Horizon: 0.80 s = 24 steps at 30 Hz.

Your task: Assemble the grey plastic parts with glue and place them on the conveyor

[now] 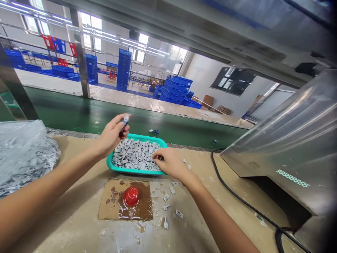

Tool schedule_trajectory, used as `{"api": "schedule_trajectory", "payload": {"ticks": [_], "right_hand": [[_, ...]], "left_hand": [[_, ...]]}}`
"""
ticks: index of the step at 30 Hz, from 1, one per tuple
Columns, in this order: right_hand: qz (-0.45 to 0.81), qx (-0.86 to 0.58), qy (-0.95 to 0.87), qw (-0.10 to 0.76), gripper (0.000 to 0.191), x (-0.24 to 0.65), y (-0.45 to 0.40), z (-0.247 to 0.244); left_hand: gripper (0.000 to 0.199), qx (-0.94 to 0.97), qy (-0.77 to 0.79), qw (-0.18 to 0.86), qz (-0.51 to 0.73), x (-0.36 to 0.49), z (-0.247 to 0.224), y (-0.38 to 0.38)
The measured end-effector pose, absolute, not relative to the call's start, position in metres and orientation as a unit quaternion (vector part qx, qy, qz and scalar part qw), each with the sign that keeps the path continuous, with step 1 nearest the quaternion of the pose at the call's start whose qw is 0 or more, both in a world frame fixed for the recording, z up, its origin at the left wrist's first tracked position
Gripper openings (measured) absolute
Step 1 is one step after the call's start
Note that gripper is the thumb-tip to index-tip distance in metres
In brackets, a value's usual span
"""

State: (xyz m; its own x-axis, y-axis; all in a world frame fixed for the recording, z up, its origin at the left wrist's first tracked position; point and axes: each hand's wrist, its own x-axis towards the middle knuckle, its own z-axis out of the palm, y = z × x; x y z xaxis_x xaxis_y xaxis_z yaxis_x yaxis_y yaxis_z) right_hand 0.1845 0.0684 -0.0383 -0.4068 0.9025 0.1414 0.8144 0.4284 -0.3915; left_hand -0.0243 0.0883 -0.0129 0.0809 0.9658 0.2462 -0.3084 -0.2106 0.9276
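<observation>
My left hand (pixel 112 134) is raised over the left end of a teal plastic basket (pixel 137 171), its fingers closed round a small dark blue and grey part (pixel 124 123). Small grey plastic pieces (pixel 134 154) fill the basket in a loose heap. At the basket's right end, my right hand (pixel 168 161) reaches down to the heap with thumb and fingertips close together. Whether a piece sits between those fingertips I cannot make out. In front of the basket, a red dome-shaped object (pixel 131 196) rests on a wet piece of cardboard (pixel 106 207).
Several loose grey pieces (pixel 179 213) lie right of the cardboard. A clear bag (pixel 26 147) of grey pieces stands at left. Behind the basket runs a green conveyor belt (pixel 105 116) carrying blue-and-white parts (pixel 154 131). A black cable (pixel 237 199) and metal housing (pixel 284 140) are at right.
</observation>
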Motion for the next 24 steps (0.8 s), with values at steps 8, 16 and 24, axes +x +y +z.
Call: {"api": "schedule_trajectory", "payload": {"ticks": [8, 16, 24], "right_hand": [[0.128, -0.511, -0.830, 0.184, 0.012, 0.183, 0.078, -0.044], [0.175, -0.561, -0.756, 0.289, 0.013, 0.232, 0.045, -0.026], [0.110, -0.641, -0.734, 0.193, 0.025, 0.291, 0.026, -0.045]], "left_hand": [[0.045, 0.764, 0.601, 0.075, 0.224, -0.090, -0.045, 0.172], [0.049, 0.796, 0.582, 0.106, 0.126, -0.051, -0.053, 0.225], [0.024, 0.813, 0.509, 0.257, 0.122, 0.052, -0.047, 0.243]]}}
